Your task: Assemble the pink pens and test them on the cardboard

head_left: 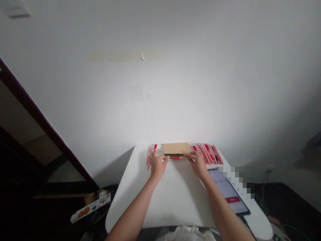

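A flat brown cardboard box (177, 148) lies at the far edge of a white table (175, 197), against the wall. My left hand (157, 163) has its fingers curled at the box's near left corner. My right hand (197, 161) pinches the box's near right edge. Between both hands, at the box's front opening, a red and white pen (177, 158) lies crosswise. Whether either hand touches the pen I cannot tell. Several pink and red pens (208, 153) lie in a row right of the box. A few more pens (150, 153) lie left of it.
A tablet (229, 192) with a lit screen lies on the table's right side, partly under my right forearm, with a cable at its near corner. A printed package (90, 207) lies on the dark floor left of the table. A white wall stands right behind the table.
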`<state>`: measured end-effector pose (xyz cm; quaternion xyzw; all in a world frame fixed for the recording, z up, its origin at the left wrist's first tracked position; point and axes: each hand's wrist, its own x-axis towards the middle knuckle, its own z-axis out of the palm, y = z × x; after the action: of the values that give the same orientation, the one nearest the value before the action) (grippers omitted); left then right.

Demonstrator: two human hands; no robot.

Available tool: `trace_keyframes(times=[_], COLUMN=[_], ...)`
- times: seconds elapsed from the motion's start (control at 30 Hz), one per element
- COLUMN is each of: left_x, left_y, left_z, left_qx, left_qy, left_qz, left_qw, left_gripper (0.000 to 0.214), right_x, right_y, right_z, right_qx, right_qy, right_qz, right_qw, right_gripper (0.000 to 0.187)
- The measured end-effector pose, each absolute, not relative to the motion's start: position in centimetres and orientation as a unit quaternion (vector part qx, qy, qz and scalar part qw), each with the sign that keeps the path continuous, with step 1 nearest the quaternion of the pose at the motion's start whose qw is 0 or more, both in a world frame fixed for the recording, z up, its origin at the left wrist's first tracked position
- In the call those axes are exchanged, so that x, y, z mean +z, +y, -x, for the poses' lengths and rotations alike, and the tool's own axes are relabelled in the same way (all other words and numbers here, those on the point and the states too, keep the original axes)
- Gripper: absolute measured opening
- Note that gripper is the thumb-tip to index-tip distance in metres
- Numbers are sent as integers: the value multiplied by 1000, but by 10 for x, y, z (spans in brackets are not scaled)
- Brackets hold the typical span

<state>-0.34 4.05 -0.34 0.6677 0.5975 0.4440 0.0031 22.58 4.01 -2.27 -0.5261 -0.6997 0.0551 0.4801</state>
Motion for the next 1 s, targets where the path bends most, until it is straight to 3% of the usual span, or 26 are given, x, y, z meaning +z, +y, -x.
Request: trace_keyframes(times=[1.0], left_x=[-7], left_y=[43], left_z=[2], left_qx=[475], left_qy=[576], left_qz=[-666], left_qw=[21], left_gripper=[20], right_x=[-27], right_y=[43], right_z=[-225], right_qx=[61], right_qy=[-700], right_qz=[506], right_qw=[501], right_gripper=[34])
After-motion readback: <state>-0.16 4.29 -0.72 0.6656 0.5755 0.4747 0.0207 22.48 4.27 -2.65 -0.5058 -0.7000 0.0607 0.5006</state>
